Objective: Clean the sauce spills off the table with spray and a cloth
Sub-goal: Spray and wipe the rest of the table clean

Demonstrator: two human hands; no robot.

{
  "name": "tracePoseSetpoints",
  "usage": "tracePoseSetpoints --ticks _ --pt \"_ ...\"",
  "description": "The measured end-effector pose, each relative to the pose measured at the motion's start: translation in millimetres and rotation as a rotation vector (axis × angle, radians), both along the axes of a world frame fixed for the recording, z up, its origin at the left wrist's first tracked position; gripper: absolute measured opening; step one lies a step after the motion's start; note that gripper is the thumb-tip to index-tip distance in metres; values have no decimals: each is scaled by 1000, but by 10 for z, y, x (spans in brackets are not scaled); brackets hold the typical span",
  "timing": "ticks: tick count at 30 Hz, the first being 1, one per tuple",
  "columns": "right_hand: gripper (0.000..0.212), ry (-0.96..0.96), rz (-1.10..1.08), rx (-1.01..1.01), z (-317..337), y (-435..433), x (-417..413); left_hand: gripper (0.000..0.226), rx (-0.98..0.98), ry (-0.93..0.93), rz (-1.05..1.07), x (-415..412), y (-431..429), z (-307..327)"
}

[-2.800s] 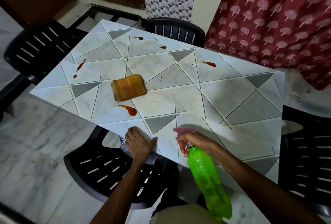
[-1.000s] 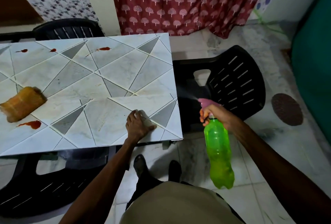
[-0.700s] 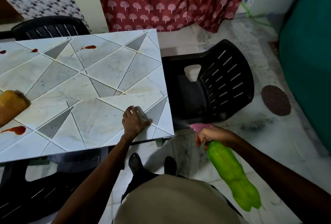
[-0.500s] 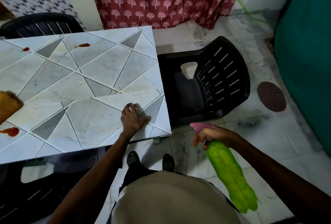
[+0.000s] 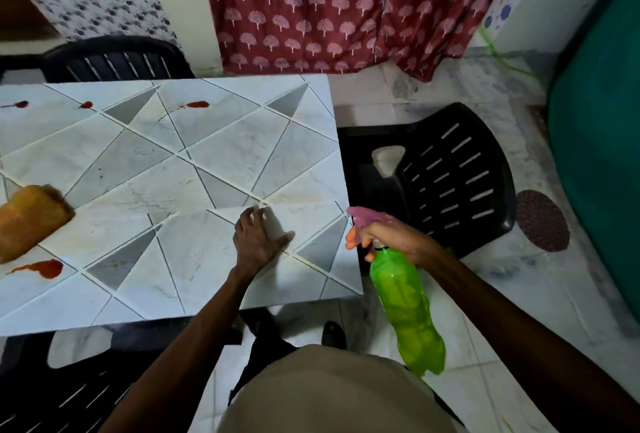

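- Vs 0.5 s ago: right hand (image 5: 391, 238) has brought the spray bottle (image 5: 405, 301) up from low beside the legs to the surface's (image 5: 225, 142) right edge. Bottle is now nearer upright, pink nozzle facing left over the corner.
- Right hand: fingers wrapped round the bottle neck, at the trigger.
- Left hand (image 5: 259, 242): same spot as before, laid flat near the right corner, fingers straight, holding nothing.
- View has swung back left, so I see more of the cloth (image 5: 31, 221). It lies at the far left, untouched, well apart from both hands.
- Sauce spills: big one (image 5: 43, 268) just in front of the cloth, smaller ones along the far side, e.g. (image 5: 197, 104). None wiped.
- My read: spraying is about to resume, but the nozzle covers a corner w/ no sauce I can see. Aim must go further left, and cloth work hasn't begun.
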State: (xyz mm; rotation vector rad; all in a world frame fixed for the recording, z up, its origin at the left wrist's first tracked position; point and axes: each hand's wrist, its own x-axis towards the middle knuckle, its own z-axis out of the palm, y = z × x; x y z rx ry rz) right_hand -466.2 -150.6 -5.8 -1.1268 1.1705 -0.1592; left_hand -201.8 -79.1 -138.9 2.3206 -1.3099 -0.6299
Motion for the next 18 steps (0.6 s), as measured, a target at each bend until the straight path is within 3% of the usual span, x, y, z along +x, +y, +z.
tracePoseSetpoints --ticks 9,12,18 --pt "57 -214 91 -145 659 -440 1965 87 10 139 132 1490 -26 284" --pt "62 -259 138 -237 723 -476 2667 57 8 196 140 2088 49 283" --pt "58 -399 235 -384 603 -534 4210 40 -129 55 286 3244 335 156"
